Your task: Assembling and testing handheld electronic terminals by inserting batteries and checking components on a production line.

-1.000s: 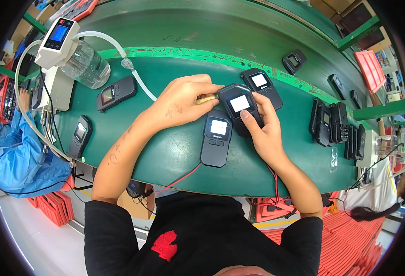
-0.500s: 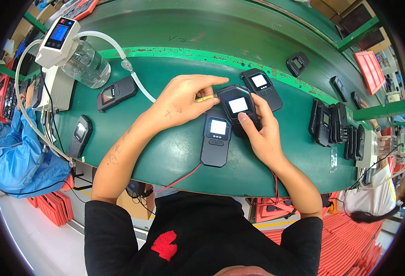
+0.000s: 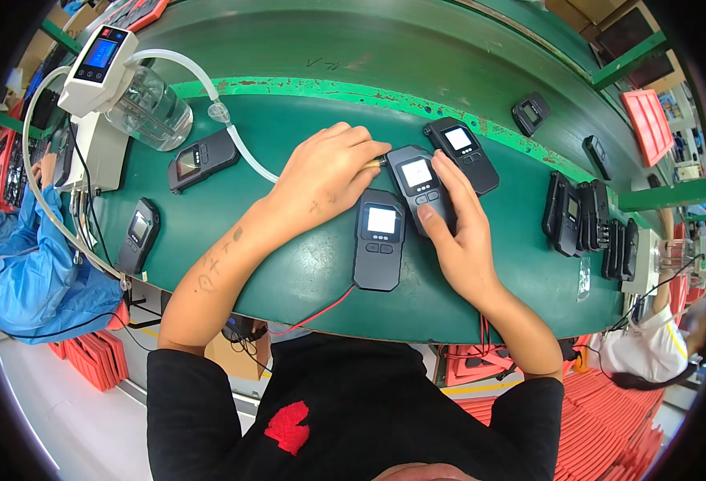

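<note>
In my right hand [image 3: 461, 212] is a black handheld meter [image 3: 423, 195] with a lit white screen, gripped along its right side with the thumb on its front below the buttons. My left hand [image 3: 329, 164] is closed around the end of a clear hose [image 3: 245, 147], most of it hidden in the fist. A yellowish tip [image 3: 376, 162] pokes out past the fingers and meets the meter's upper left edge. A second lit meter [image 3: 379, 244] lies just left of the held one, a red cable at its lower end. Another lit meter [image 3: 465, 155] lies behind my right hand.
A white pump unit with a blue display [image 3: 99, 54] sits on a clear water jar [image 3: 151, 112] at left, feeding the hose. Two meters [image 3: 202, 163] lie nearby. Several more meters [image 3: 563, 212] stand at right. A green rail [image 3: 329, 90] borders the bench. A co-worker's blue sleeve [image 3: 44, 264] shows at left.
The held meter has tilted back flatter, so its buttons now show. My right thumb has slid lower on it, and my left fingers have curled in with the hose tip at its edge.
</note>
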Demonstrator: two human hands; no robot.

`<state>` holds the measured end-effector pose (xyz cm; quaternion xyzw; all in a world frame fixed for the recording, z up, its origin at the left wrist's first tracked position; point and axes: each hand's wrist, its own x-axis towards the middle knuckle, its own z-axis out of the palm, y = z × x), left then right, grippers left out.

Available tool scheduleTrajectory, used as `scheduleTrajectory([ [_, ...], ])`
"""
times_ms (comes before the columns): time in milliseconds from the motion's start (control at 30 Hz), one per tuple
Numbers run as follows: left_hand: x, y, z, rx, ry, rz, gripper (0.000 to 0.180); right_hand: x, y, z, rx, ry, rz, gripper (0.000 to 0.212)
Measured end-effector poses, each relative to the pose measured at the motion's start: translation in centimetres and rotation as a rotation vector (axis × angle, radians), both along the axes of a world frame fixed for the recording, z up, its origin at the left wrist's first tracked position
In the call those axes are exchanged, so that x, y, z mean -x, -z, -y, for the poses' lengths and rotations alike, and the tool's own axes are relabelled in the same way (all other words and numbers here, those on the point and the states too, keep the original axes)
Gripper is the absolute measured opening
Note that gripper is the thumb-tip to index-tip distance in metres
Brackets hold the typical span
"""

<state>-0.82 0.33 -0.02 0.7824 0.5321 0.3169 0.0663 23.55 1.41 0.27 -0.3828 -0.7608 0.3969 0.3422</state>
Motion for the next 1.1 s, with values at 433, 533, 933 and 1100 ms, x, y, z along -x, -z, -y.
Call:
scheduleTrajectory([
  [433, -1.3, -1.3, 1.6, 0.101, 0.036, -0.026, 0.015, -0.1, -0.8, 0.9, -0.971, -0.509, 0.288, 0.043],
  [533, -1.3, -1.5, 1.6, 0.134, 0.020, 0.011, 0.015, -0.2, -1.0, 0.9, -0.985, -0.504, 0.294, 0.047],
  [933, 0.8, -4.9, 0.8, 0.668, 0.071, 1.131, 0.037, 0.2, -2.3, 1.1, 0.301, -0.265, -0.392, 0.091],
  [1100, 0.0, -5.0, 1.0, 0.640, 0.068, 1.180, 0.049, -0.4, -2.2, 0.8, 0.735, -0.385, -0.590, 0.081],
])
